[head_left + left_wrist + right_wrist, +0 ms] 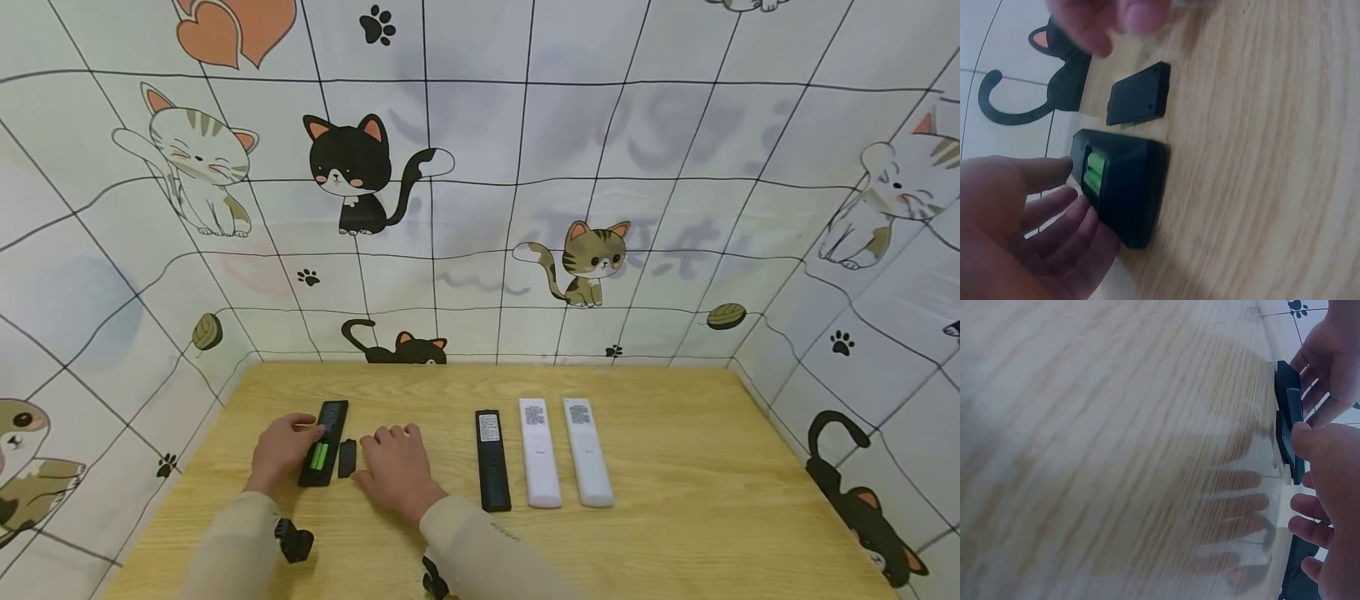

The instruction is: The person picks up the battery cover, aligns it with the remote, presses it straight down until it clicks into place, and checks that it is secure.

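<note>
A black remote control (335,421) lies face down at the left of the table, its battery compartment uncovered. Two green batteries (319,456) sit side by side inside it. My left hand (277,454) holds this remote along its left side, thumb at the compartment end and fingers against the edge in the left wrist view. Just right of the remote is its loose black battery cover (347,459), flat on the wood. Beside that cover, my right hand (401,471) is palm down with loosely bent fingers and nothing in its grasp; the right wrist view shows its thumb (1305,439) near the cover.
To the right, another black remote (492,462) and two white remotes (540,458) (589,458) lie face down in a row. The wooden table (675,467) meets cloth walls (480,208) printed with cats at its back and sides.
</note>
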The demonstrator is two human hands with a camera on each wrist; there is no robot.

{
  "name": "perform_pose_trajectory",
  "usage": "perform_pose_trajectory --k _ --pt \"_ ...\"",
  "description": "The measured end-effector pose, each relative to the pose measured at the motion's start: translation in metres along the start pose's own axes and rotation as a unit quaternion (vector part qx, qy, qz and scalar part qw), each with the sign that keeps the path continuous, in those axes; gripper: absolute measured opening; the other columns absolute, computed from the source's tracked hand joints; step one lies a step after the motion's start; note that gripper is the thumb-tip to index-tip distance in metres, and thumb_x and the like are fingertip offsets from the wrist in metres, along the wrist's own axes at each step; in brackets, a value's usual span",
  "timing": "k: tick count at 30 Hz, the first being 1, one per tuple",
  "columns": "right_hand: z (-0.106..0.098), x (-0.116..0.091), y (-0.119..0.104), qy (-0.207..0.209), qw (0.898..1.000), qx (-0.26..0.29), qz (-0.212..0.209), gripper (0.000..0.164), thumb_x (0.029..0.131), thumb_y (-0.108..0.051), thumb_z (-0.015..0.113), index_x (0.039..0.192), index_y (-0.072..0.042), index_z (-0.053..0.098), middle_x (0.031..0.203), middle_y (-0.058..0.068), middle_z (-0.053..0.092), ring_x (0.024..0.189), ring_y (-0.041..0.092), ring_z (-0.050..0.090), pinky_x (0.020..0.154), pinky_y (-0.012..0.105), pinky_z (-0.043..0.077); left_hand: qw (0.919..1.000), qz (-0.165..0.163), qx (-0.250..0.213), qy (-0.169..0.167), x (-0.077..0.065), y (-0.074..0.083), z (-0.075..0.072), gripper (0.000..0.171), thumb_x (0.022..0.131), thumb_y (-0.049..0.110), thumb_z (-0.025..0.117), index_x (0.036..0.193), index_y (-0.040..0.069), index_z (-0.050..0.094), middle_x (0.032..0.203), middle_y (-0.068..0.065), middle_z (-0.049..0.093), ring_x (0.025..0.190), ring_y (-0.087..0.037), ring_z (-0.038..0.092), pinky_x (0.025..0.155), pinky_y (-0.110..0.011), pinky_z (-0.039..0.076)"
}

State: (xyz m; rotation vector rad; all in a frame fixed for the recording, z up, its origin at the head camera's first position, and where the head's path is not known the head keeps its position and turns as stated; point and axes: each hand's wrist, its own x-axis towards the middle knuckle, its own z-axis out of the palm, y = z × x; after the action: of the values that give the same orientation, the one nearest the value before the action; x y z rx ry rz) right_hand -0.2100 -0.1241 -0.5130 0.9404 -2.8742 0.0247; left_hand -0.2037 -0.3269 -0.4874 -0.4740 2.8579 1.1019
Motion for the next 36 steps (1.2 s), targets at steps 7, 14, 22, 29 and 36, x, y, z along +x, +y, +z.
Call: perform_pose_trajectory --k 7,14,22,29,36 --pt "0.000 0.009 -0.006 0.008 1.000 -0.011 0.022 0.050 0.094 -0.065 0.043 0.129 -0.031 0.056 0.119 -0.009 0.061 0.112 0.012 0.057 0.102 0.039 0.038 0.9991 -0.027 0.030 0.010 0.003 0.004 0.007 0.060 0.094 0.042 0.060 0.134 -0.002 0.054 0.130 -0.030 0.057 0.107 -0.042 0.061 0.081 -0.049 0.050" --pt "0.005 0.015 -0.012 0.002 0.999 -0.019 0.036 0.052 0.090 -0.068 0.046 0.128 -0.034 0.055 0.118 -0.010 0.059 0.112 0.012 0.055 0.103 0.039 0.039 0.9987 -0.047 0.018 0.007 0.003 0.009 0.011 0.059 0.093 0.040 0.061 0.133 -0.003 0.054 0.131 -0.029 0.056 0.105 -0.041 0.060 0.077 -0.047 0.048" --pt "-0.002 0.018 -0.013 -0.033 0.999 -0.008 0.022 0.056 0.092 -0.064 0.050 0.141 -0.039 0.046 0.132 -0.009 0.052 0.120 0.013 0.049 0.102 0.038 0.037 0.9988 -0.049 0.001 -0.004 0.007 0.005 0.011 0.061 0.092 0.040 0.062 0.133 -0.005 0.053 0.123 -0.029 0.059 0.096 -0.035 0.062 0.071 -0.041 0.049" --pt "-0.007 0.023 -0.012 -0.094 0.995 -0.017 0.003 0.053 0.090 -0.065 0.051 0.139 -0.045 0.046 0.127 -0.011 0.050 0.112 0.011 0.045 0.096 0.033 0.037 0.9979 -0.060 -0.020 -0.017 0.004 0.011 0.006 0.062 0.093 0.038 0.062 0.134 -0.007 0.050 0.123 -0.030 0.058 0.098 -0.037 0.061 0.074 -0.042 0.049" --pt "-0.009 0.027 -0.013 -0.105 0.994 0.009 0.001 0.049 0.086 -0.063 0.059 0.131 -0.041 0.055 0.123 -0.013 0.056 0.112 0.010 0.049 0.098 0.033 0.037 0.9974 -0.059 -0.033 -0.023 0.003 0.013 0.006 0.063 0.093 0.036 0.061 0.135 -0.008 0.048 0.126 -0.032 0.055 0.102 -0.039 0.060 0.078 -0.044 0.050"
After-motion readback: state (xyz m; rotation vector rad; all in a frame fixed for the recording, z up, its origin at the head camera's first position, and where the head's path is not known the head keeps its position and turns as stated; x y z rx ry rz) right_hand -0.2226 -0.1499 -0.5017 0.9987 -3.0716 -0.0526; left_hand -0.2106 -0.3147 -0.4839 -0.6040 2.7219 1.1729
